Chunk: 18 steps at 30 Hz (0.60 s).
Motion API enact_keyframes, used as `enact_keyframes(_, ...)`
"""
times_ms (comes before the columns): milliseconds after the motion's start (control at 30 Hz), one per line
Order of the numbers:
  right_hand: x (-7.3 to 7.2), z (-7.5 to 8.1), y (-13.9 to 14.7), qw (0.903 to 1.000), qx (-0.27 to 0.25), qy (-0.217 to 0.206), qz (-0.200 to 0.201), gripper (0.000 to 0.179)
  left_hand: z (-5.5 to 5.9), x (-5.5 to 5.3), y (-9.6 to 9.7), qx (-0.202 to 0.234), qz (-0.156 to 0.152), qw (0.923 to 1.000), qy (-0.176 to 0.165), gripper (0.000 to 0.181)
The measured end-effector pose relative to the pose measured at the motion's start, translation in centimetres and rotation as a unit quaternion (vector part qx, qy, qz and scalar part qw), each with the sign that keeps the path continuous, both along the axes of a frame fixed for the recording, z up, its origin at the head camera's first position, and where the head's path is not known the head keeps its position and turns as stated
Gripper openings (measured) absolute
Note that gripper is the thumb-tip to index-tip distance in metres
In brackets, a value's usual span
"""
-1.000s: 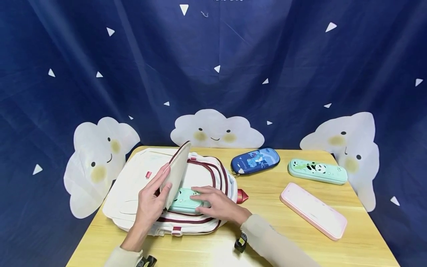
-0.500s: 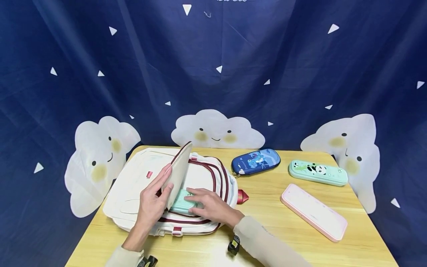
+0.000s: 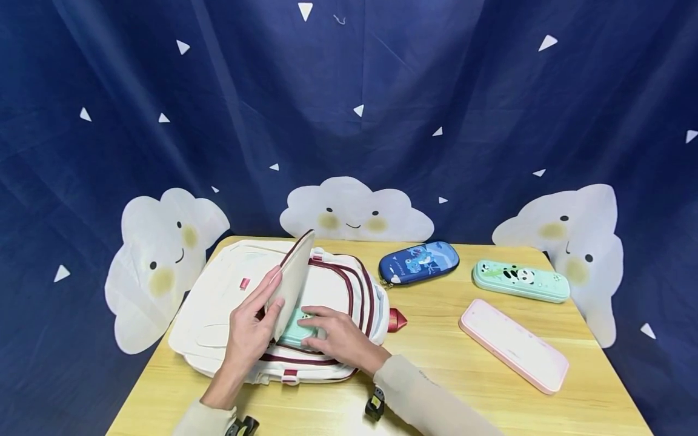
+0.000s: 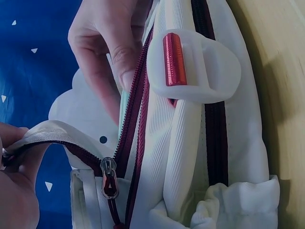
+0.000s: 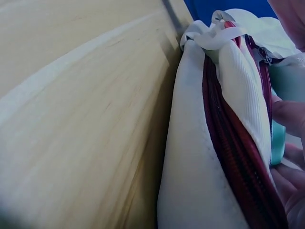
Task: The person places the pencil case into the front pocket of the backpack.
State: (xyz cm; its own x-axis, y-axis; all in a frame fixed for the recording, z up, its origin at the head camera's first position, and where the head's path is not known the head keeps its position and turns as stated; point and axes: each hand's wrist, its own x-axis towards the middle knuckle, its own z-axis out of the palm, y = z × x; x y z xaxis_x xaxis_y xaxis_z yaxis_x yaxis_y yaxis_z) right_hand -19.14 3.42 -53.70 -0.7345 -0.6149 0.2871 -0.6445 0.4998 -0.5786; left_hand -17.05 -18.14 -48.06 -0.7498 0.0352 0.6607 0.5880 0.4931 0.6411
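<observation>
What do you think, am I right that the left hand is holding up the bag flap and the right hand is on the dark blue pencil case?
Not quite: the right hand is on a mint-green case; the dark blue pencil case lies on the table. The head view shows it. The left hand is holding up the bag flap.

backpack (image 3: 212,303): off-white, with burgundy zips and small red tabs, lying flat on the desk (image 3: 436,363); its front pocket is unzipped, the cream, burgundy-edged flap (image 3: 290,297) raised and steeply tilted. mint-green case (image 3: 296,332): smooth, with rounded edges, lying crosswise within the open pocket; one end is hidden behind the flap, the other partly covered by fingers.
</observation>
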Motion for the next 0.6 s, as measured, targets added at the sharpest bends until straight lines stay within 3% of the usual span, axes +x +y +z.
enact_keyframes(167, 0.1, -0.1, -0.4, 0.9996, 0.007, 0.021, -0.018, 0.044, 0.0, 0.0, 0.1, 0.005, 0.004, 0.9998, -0.018, 0.055)
enact_keyframes(600, 0.5, -0.2, -1.4, 0.9983, 0.007, 0.04, -0.042, 0.043, 0.0, -0.1, 0.3, -0.002, 0.008, 0.9998, -0.015, 0.054)
